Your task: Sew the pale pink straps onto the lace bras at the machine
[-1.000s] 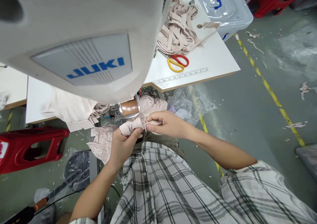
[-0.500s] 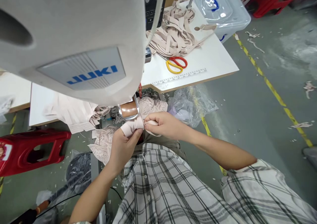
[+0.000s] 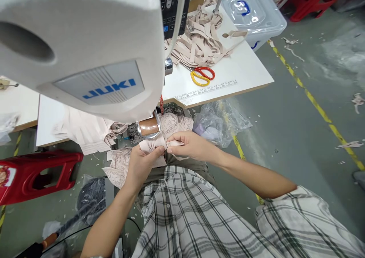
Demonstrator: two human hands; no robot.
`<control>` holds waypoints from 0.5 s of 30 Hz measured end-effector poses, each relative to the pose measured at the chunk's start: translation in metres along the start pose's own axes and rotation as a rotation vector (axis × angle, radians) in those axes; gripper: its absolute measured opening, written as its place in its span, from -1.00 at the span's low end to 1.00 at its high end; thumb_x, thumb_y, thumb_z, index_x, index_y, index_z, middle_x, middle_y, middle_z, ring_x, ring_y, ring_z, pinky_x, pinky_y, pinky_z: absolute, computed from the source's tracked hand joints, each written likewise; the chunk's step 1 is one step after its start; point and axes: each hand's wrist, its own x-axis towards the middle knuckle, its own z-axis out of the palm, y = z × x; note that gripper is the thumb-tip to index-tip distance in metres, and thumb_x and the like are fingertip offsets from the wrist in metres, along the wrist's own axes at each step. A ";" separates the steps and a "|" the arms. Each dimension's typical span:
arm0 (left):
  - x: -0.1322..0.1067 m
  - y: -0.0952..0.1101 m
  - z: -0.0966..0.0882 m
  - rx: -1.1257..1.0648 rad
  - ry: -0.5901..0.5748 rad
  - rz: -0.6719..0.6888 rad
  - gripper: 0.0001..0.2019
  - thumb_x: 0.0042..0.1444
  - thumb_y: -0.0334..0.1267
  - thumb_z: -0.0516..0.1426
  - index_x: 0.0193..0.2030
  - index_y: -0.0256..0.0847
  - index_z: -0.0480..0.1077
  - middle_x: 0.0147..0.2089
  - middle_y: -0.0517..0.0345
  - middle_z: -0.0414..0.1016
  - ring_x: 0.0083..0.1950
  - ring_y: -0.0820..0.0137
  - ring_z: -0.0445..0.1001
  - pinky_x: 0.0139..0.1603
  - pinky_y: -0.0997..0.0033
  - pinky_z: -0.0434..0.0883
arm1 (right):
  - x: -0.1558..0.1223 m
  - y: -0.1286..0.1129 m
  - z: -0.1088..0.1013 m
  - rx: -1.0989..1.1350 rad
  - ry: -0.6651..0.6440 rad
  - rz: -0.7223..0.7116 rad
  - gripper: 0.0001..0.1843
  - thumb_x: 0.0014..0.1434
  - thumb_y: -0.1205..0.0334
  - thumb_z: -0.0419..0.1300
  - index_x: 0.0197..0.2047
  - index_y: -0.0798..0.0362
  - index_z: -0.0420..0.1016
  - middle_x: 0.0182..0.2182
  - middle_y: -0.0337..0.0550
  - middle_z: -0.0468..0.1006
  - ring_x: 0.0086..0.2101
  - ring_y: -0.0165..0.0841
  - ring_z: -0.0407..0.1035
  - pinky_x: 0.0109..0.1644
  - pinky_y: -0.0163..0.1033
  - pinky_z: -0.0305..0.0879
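The left hand is curled around a bunched beige strip, with the thumb pressed on top of the fabric. The right hand pinches the other end of the same strip between thumb and fingertips. The two hands almost touch, held over the person's lap just below the brown-taped metal arm of the white sewing machine. A piece of lace fabric hangs to the left of the left hand. On the white table beyond lie red-and-yellow scissors, just beside a heap of beige strips. A clear plastic box stands past the table, a crumpled plastic bag lies under its edge, and a red stool sits on the floor at left.
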 end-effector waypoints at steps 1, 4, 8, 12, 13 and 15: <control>0.001 -0.002 0.002 -0.031 0.009 0.008 -0.72 0.04 -0.11 0.34 -0.43 -0.32 0.50 -0.44 0.13 0.53 -0.41 0.44 0.44 -0.38 0.49 0.40 | -0.001 -0.001 0.002 -0.010 0.024 -0.017 -0.81 0.15 0.12 0.25 -0.29 0.09 0.53 -0.45 -0.31 0.40 -0.46 -0.50 0.22 -0.40 -0.37 0.11; 0.002 -0.006 0.009 -0.179 0.027 0.038 -0.76 0.05 -0.16 0.34 -0.41 -0.31 0.47 -0.43 0.15 0.52 -0.38 0.43 0.46 -0.33 0.47 0.42 | -0.003 -0.007 0.008 -0.073 0.099 -0.068 -0.78 0.20 0.10 0.21 -0.31 0.09 0.55 -0.42 -0.27 0.47 -0.43 -0.47 0.27 -0.36 -0.36 0.14; -0.005 -0.006 0.010 -0.263 0.033 0.062 -0.76 0.08 -0.17 0.32 -0.42 -0.31 0.47 -0.43 0.14 0.52 -0.37 0.44 0.46 -0.32 0.48 0.42 | -0.003 -0.017 0.011 -0.304 0.161 -0.163 -0.79 0.20 0.22 0.15 -0.39 0.08 0.56 -0.48 -0.27 0.45 -0.44 -0.48 0.24 -0.36 -0.34 0.09; -0.020 -0.014 -0.003 -0.388 0.035 0.073 -0.66 0.09 -0.04 0.30 -0.12 -0.24 0.52 -0.18 0.02 0.59 -0.18 0.30 0.54 -0.17 0.36 0.50 | -0.002 -0.027 0.001 -0.198 0.056 -0.069 -0.84 0.09 0.19 0.20 -0.33 0.08 0.55 -0.56 -0.32 0.36 -0.55 -0.50 0.13 -0.47 -0.34 0.02; -0.024 -0.018 -0.005 -0.464 0.065 0.087 -0.53 0.07 0.10 0.28 -0.01 -0.17 0.48 -0.09 0.02 0.58 -0.13 0.25 0.55 -0.16 0.31 0.52 | -0.001 -0.030 -0.003 -0.123 0.013 -0.027 -0.81 0.07 0.15 0.22 -0.30 0.07 0.55 -0.56 -0.32 0.37 -0.56 -0.50 0.14 -0.48 -0.35 0.02; -0.030 -0.026 -0.005 -0.607 0.068 0.118 -0.23 0.02 0.43 0.10 0.24 -0.01 0.30 0.07 0.00 0.53 -0.03 0.12 0.56 -0.13 0.16 0.54 | 0.003 -0.041 -0.010 -0.002 -0.074 0.025 -0.77 0.04 0.10 0.24 -0.29 0.07 0.54 -0.53 -0.29 0.43 -0.54 -0.47 0.22 -0.47 -0.34 0.08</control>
